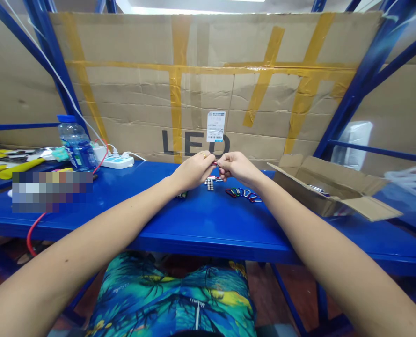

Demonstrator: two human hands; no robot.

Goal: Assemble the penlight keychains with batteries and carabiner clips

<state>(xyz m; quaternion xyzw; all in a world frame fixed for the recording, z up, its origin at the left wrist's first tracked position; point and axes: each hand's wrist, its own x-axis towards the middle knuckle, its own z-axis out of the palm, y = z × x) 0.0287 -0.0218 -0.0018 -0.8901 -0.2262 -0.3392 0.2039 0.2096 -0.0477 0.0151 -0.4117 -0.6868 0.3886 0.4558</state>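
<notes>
My left hand (193, 169) and my right hand (236, 167) meet above the blue table (179, 224), fingers pinched together on a small red piece (214, 164) between them, too small to name. A ring sits on one finger of my left hand. Under the hands hangs a bunch of small silver metal parts (210, 183). Just right of them, several coloured carabiner clips (243, 193) lie on the table. A small dark-green item (182, 194) lies below my left wrist.
An open cardboard box (330, 189) stands at the right. A water bottle (76, 142), a white power strip (115, 161) with a red cable and yellow-handled tools (14, 167) are at the left. A taped cardboard sheet (208, 84) walls the back.
</notes>
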